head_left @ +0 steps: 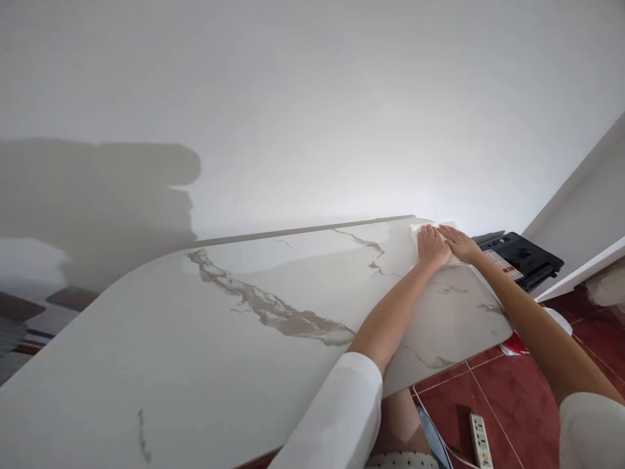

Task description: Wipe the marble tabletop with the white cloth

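Note:
My left hand (433,246) lies flat on a white cloth (415,232) at the far right corner of a white marble-patterned table (234,365). Beside it, my right hand (459,245) also rests on the cloth, fingers stretched out and pointing left towards the left hand's. Both palms face down, and neither hand's fingers are visibly curled round the fabric. Most of the cloth is covered by the hands; its edges show behind and around them.
Beyond the table's far edge rises a white wall (312,117) with a dark shadow at left. A black case-like object (534,257) stands past the right corner. On the red tiled floor (517,397) lies a white power strip (480,440) with a cord. Brown seats (73,298) show at far left.

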`<move>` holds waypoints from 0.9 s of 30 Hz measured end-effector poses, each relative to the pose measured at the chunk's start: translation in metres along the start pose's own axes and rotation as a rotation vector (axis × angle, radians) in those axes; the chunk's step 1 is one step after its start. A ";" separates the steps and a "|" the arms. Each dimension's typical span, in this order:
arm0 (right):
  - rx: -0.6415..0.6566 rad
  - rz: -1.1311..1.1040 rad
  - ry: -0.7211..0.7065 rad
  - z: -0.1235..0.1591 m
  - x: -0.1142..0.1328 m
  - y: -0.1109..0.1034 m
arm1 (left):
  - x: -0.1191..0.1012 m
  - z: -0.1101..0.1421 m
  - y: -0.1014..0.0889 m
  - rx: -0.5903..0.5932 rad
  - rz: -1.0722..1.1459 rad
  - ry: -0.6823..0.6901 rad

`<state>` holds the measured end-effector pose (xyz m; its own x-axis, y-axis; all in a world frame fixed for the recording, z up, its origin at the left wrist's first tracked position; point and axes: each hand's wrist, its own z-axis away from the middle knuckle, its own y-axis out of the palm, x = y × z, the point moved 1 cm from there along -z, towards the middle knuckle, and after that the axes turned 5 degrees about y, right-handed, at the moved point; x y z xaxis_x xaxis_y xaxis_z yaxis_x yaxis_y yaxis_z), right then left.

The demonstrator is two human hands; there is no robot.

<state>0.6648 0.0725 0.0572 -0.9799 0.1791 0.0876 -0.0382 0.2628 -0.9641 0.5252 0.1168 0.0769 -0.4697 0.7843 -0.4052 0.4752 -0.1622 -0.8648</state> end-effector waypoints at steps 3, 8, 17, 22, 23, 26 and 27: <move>-0.027 -0.008 -0.006 -0.029 0.002 0.009 | 0.021 -0.022 -0.001 -0.004 -0.017 -0.015; -0.012 -0.001 0.087 -0.065 0.026 0.013 | 0.063 -0.045 -0.010 0.024 -0.037 0.013; 0.070 -0.035 0.001 -0.093 0.105 0.013 | 0.148 -0.016 -0.057 0.080 -0.183 0.073; 0.013 -0.012 -0.126 -0.105 0.181 0.031 | 0.197 0.025 -0.095 0.095 -0.258 0.018; 0.014 -0.008 -0.147 -0.108 0.199 0.034 | 0.208 0.035 -0.104 0.092 -0.274 0.007; 0.032 -0.036 -0.201 -0.118 0.260 0.041 | 0.245 0.067 -0.139 0.088 -0.314 -0.037; 0.038 -0.057 -0.218 -0.121 0.282 0.043 | 0.258 0.078 -0.152 0.092 -0.319 -0.061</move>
<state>0.4104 0.2491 0.0713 -0.9949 -0.0456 0.0899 -0.0981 0.2302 -0.9682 0.2737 0.2976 0.0810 -0.6292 0.7672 -0.1245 0.2292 0.0301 -0.9729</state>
